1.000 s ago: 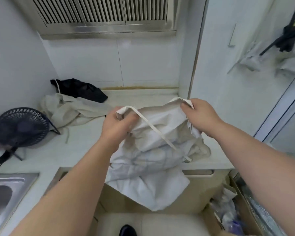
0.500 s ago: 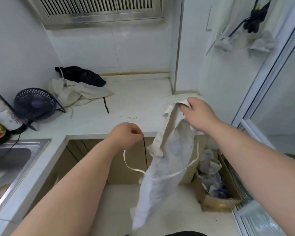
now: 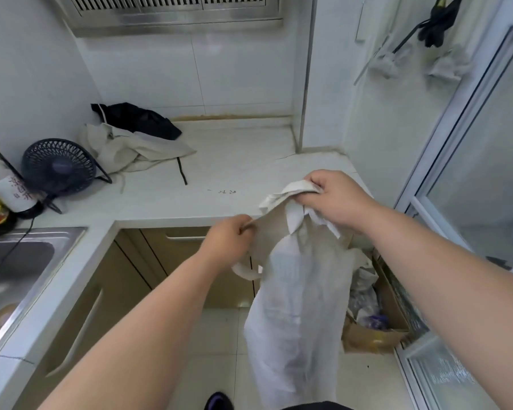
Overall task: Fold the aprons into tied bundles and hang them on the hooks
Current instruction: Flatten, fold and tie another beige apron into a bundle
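Left hand (image 3: 230,238) now gripping apron (image 3: 296,306) edge beside right hand (image 3: 336,199).

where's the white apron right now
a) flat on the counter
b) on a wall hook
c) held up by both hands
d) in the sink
c: the left hand and the right hand both grip the top of the white apron, and it hangs free below them.

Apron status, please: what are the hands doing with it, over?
Left hand grips apron edge, right hand grips its bunched top. Apron hangs unfolded, in front of the counter. Beige cloth, black cloth lie apart on it.
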